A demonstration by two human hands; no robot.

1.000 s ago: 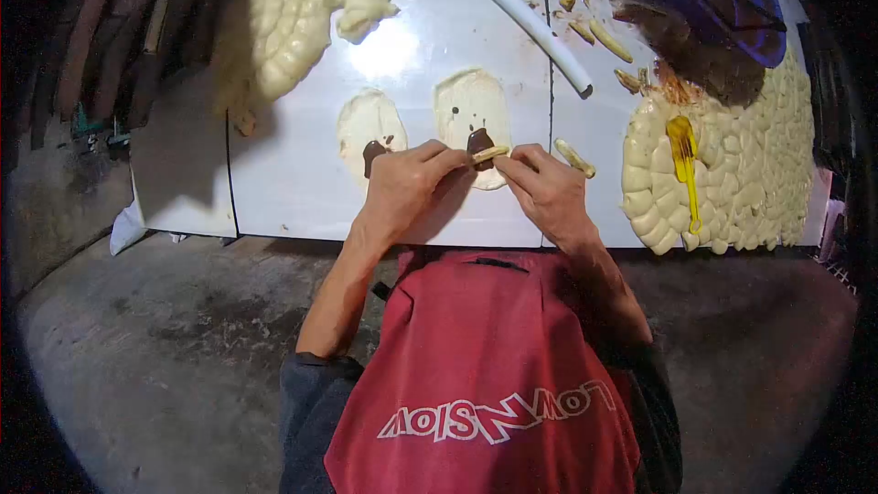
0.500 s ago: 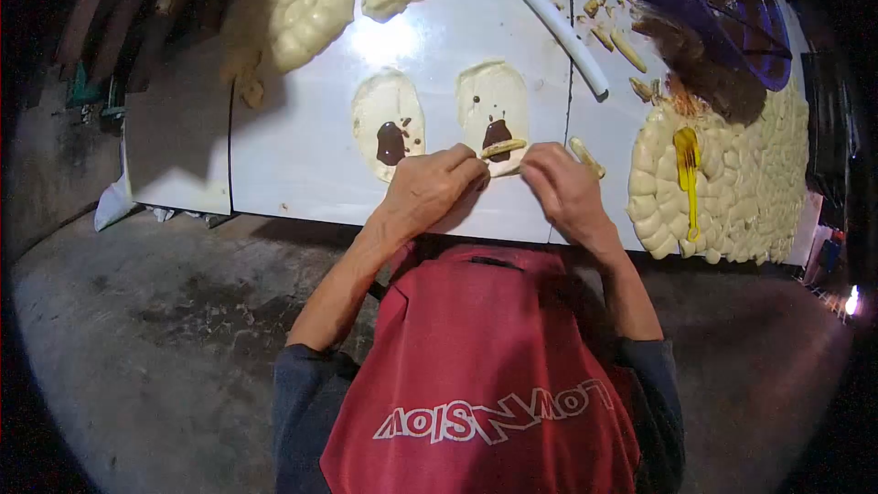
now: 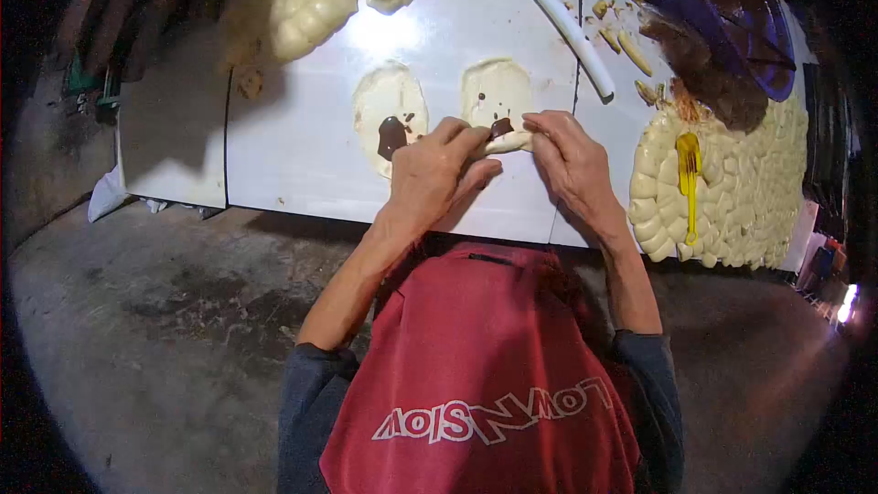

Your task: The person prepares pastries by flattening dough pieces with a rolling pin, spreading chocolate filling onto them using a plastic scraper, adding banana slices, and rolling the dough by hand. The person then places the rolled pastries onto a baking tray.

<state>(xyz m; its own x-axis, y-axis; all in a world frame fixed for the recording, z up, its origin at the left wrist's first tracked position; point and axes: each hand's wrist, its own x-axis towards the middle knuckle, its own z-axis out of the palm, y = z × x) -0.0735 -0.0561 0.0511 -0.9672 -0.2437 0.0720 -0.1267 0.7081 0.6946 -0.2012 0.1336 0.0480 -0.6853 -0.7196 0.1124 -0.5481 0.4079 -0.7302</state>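
Note:
My left hand and my right hand pinch the near edge of the right-hand flattened dough, one at each end. That edge is folded up into a roll lying against a dark brown chocolate-like filling. The banana piece seen there before is covered by the fold. Beside my left hand lies a second flat dough oval with a dark filling patch and small drips. My left fingers partly hide the right-hand dough's lower left side.
A white rolling pin and banana pieces lie at the back right. Many dough balls sit at the right, a yellow brush on them, near a purple basin. More dough covers the back left.
My hands have lifted the near edge of the right dough over the banana piece and rolled it slightly away from me. My right hand now covers where a spare banana piece lay.

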